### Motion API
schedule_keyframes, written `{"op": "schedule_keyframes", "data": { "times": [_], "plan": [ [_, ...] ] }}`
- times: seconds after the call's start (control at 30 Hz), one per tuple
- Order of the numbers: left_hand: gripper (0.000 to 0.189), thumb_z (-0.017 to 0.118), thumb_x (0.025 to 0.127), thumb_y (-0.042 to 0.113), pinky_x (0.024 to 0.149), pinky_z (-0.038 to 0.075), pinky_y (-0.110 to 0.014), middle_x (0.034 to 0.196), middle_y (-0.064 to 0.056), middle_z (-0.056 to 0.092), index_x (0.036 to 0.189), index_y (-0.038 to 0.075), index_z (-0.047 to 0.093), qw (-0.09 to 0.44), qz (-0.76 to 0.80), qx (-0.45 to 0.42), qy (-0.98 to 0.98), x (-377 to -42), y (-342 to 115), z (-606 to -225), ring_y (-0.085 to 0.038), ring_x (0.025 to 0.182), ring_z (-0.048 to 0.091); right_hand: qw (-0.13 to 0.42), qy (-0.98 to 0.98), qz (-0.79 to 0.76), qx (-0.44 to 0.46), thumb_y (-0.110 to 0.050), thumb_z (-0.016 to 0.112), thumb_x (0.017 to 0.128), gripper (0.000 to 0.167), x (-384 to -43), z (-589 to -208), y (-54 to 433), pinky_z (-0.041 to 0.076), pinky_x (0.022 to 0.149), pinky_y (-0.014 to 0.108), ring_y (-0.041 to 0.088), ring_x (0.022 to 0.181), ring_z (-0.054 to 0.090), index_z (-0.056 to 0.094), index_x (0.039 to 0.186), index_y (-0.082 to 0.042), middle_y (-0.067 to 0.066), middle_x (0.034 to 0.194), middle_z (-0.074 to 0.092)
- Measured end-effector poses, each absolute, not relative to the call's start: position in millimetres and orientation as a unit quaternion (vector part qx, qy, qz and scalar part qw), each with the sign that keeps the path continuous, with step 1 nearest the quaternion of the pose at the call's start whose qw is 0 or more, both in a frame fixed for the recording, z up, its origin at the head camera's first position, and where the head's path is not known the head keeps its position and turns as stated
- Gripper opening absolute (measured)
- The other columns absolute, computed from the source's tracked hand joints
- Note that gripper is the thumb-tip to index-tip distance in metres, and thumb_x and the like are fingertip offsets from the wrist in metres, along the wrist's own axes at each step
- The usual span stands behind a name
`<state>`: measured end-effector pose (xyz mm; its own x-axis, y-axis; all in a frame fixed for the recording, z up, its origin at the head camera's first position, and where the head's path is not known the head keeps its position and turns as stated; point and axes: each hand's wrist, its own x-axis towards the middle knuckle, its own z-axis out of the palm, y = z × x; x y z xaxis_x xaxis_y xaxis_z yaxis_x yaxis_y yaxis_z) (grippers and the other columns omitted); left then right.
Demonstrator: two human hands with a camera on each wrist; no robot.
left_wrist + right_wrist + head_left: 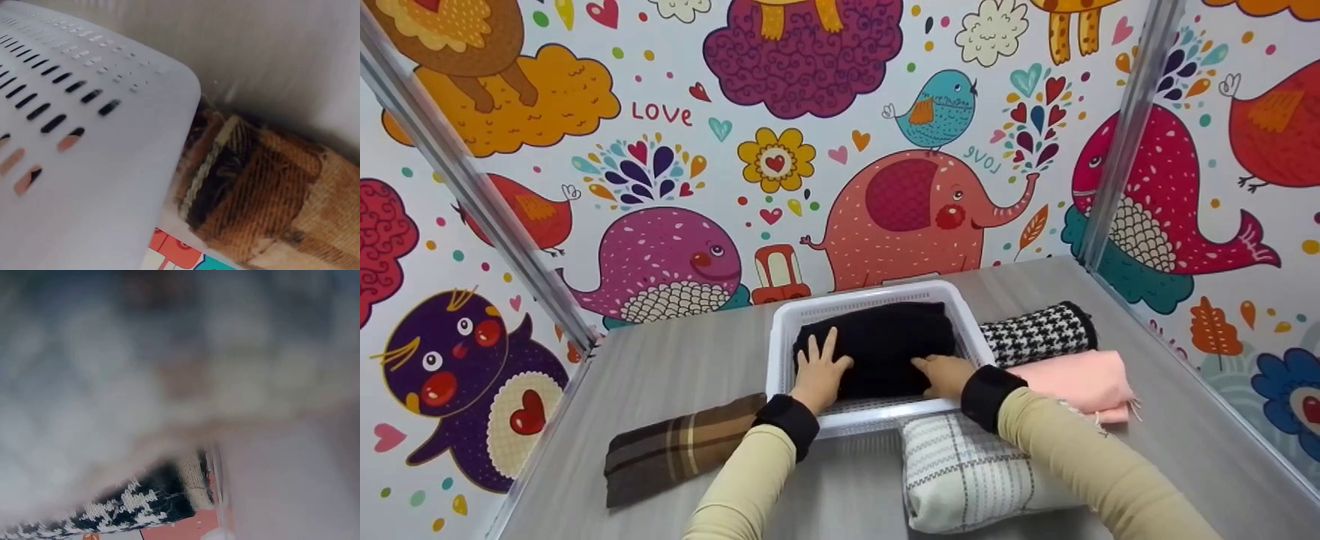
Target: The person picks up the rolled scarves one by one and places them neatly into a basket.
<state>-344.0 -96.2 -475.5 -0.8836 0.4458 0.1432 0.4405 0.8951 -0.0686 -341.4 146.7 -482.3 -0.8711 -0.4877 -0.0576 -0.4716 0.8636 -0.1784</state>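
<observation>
A folded black cloth (885, 341) lies inside a white plastic basket (877, 415) with perforated walls. My left hand (819, 375) reaches over the basket's near rim, its fingers spread on the left part of the cloth. At the cloth's right edge, my right hand (946, 375) touches it with fingers extended; part of that hand is hidden behind the wristband. In the left wrist view the slotted basket wall (112, 169) fills the left side, with skin showing through a few slots. Blurred pale fabric covers most of the right wrist view.
A brown plaid folded cloth (682, 446) lies left of the basket on the grey table (675, 367). To the right are a black-and-white houndstooth roll (1039, 334) and a pink fringed scarf (1072, 382). A bulky white plaid bundle (982, 472) sits in front, under my right forearm.
</observation>
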Motion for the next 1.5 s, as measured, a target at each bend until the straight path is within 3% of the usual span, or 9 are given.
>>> {"op": "schedule_keyframes", "data": {
  "times": [0.13,0.3,0.47,0.6,0.73,0.93,1.17,1.4,1.5],
  "plan": [
    [0.034,0.066,0.077,0.005,0.097,0.029,-0.062,0.148,-0.019,0.02,0.11,0.015,0.06,0.029,-0.049,-0.231,-0.971,-343,-100,-472,-0.054,0.128,0.022,0.056,0.95,-0.132,-0.276,-0.013,0.062,0.084,0.047,-332,-464,155,0.049,0.074,0.043,0.036,0.088,0.061,0.05,0.126,0.002,0.025,0.103,0.062],
    [0.035,0.061,0.081,0.007,0.099,0.022,-0.064,0.144,-0.027,0.024,0.115,0.011,0.057,-0.003,-0.188,-0.238,-0.953,-335,-107,-464,-0.057,0.127,0.019,0.013,0.896,-0.297,-0.329,-0.011,0.058,0.087,0.028,-306,-419,175,0.047,0.059,0.028,0.013,0.06,0.056,0.059,0.111,0.003,0.009,0.075,0.064],
    [0.036,0.059,0.084,0.008,0.099,0.033,-0.053,0.136,-0.024,0.038,0.12,0.008,0.054,0.053,-0.28,-0.259,-0.923,-315,-107,-453,-0.045,0.124,0.035,-0.011,0.858,-0.333,-0.39,-0.01,0.059,0.087,0.025,-279,-392,207,0.047,0.063,0.023,0.001,0.068,0.053,0.058,0.111,-0.001,0.003,0.078,0.063],
    [0.033,0.061,0.082,0.007,0.086,0.045,-0.038,0.11,-0.012,0.055,0.115,0.006,0.056,0.143,-0.299,-0.3,-0.894,-287,-97,-450,-0.025,0.101,0.053,0.077,0.869,-0.275,-0.403,-0.015,0.062,0.084,0.04,-264,-387,242,0.05,0.073,0.033,0.014,0.085,0.059,0.053,0.122,-0.004,0.009,0.097,0.063],
    [0.028,0.062,0.081,0.007,0.075,0.047,-0.024,0.092,-0.004,0.057,0.108,0.007,0.059,0.177,-0.284,-0.375,-0.865,-258,-89,-457,-0.014,0.083,0.054,0.218,0.897,-0.212,-0.322,-0.022,0.071,0.073,0.063,-255,-395,268,0.044,0.088,0.048,0.031,0.109,0.052,0.047,0.13,-0.008,0.013,0.122,0.055],
    [0.043,0.063,0.084,0.023,0.093,0.043,-0.028,0.117,-0.008,0.055,0.121,0.005,0.052,0.118,-0.192,-0.482,-0.846,-233,-79,-473,-0.018,0.108,0.054,0.283,0.9,-0.179,-0.28,-0.012,0.078,0.058,0.08,-252,-422,273,0.029,0.099,0.053,0.036,0.121,0.037,0.045,0.131,-0.01,0.012,0.133,0.043],
    [0.079,0.064,0.076,0.053,0.101,0.035,-0.044,0.138,-0.017,0.037,0.136,0.01,0.036,0.04,-0.121,-0.441,-0.889,-231,-59,-491,-0.031,0.124,0.041,0.312,0.888,-0.171,-0.292,-0.017,0.083,0.054,0.107,-263,-441,276,0.016,0.102,0.059,0.044,0.13,0.019,0.025,0.144,-0.016,0.019,0.145,0.023],
    [0.084,0.07,0.069,0.055,0.101,0.033,-0.047,0.141,-0.016,0.034,0.136,0.015,0.037,0.016,-0.138,-0.434,-0.89,-230,-63,-492,-0.035,0.125,0.038,0.332,0.8,-0.289,-0.408,-0.012,0.08,0.059,0.104,-277,-457,281,0.018,0.105,0.03,0.014,0.128,0.027,0.019,0.143,0.0,0.011,0.143,0.031],
    [0.086,0.069,0.069,0.056,0.102,0.032,-0.049,0.142,-0.017,0.033,0.136,0.014,0.037,0.0,-0.142,-0.431,-0.891,-229,-72,-488,-0.036,0.127,0.037,0.352,0.749,-0.342,-0.445,-0.012,0.078,0.062,0.101,-281,-462,272,0.02,0.103,0.022,0.01,0.126,0.032,0.018,0.143,0.0,0.009,0.14,0.034]
  ]
}}
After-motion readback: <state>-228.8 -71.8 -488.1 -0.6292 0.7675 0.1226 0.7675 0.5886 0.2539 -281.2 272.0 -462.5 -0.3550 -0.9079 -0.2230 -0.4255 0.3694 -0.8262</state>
